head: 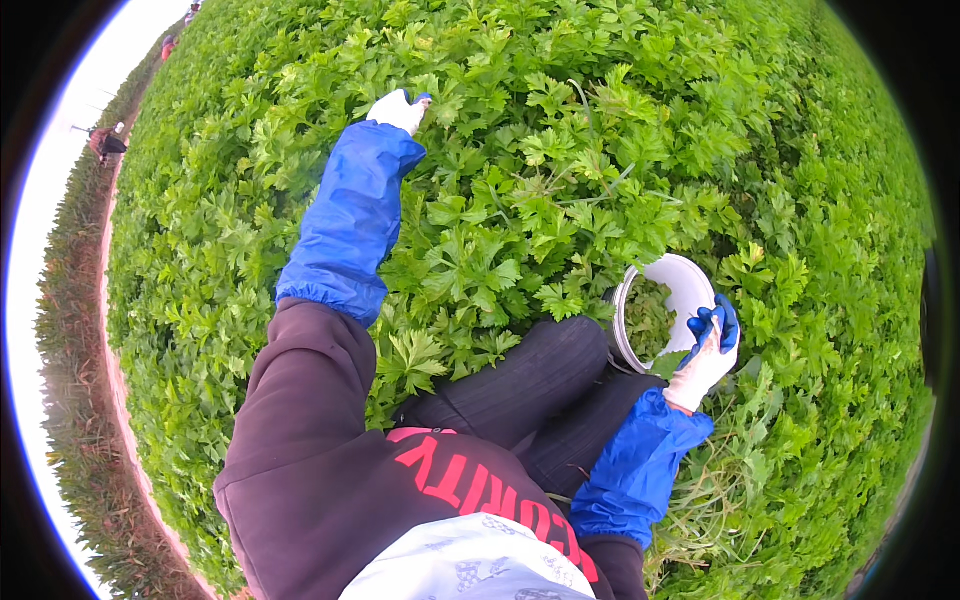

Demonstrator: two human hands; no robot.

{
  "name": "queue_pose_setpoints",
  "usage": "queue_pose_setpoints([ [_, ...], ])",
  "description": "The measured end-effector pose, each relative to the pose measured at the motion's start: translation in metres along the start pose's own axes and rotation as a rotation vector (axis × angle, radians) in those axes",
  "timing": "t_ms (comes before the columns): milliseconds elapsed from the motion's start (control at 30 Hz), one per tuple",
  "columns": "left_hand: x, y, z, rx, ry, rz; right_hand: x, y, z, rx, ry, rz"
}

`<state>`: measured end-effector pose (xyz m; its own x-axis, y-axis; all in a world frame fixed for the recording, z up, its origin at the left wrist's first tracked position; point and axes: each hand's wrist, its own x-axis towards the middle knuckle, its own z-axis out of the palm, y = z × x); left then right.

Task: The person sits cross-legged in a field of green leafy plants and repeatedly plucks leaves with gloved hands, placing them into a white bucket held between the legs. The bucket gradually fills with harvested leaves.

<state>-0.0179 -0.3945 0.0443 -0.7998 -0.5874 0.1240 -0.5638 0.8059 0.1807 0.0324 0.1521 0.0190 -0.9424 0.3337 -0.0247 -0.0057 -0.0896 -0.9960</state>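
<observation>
My left hand point(401, 111), in a white glove with blue fingers, reaches far out among leafy green plants point(480, 270) that look like celery; its fingertips touch or lie close to a leaf, and whether they grip it is hidden. Near my knees, my right hand point(707, 349), gloved the same way, is bent at the right rim of a white plastic bucket point(686, 279). Its fingers are curled, and I cannot tell if anything is between them. The bucket leans with its mouth towards me and holds picked green leaves point(646, 311).
Dense plants surround my bent legs point(525, 367). Pulled, paler grass or stalks point(712, 510) lie at my right side. A dirt path point(112, 315) and taller crops run along the far left. Another person point(109, 142) is by the path, with more people farther off.
</observation>
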Motion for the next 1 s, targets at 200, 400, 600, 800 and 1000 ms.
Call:
queue_pose_setpoints([
  [200, 0.022, 0.0, 0.015, 0.028, -0.145, -0.079, 0.003, 0.006, 0.0, -0.021, -0.02, -0.021],
  [400, 0.013, 0.01, 0.011, 0.011, -0.121, 0.003, 0.003, 0.007, -0.002, -0.028, -0.031, 0.002],
  [600, -0.004, 0.015, 0.001, -0.031, 0.047, 0.035, 0.003, 0.008, -0.003, -0.019, -0.034, 0.004],
  [800, 0.014, -0.007, -0.009, -0.738, 0.334, -0.008, 0.004, 0.014, -0.005, 0.004, -0.051, 0.017],
  [1000, -0.013, 0.033, -0.048, -0.863, -0.063, -0.039, 0.008, 0.016, -0.009, 0.034, -0.042, 0.02],
])
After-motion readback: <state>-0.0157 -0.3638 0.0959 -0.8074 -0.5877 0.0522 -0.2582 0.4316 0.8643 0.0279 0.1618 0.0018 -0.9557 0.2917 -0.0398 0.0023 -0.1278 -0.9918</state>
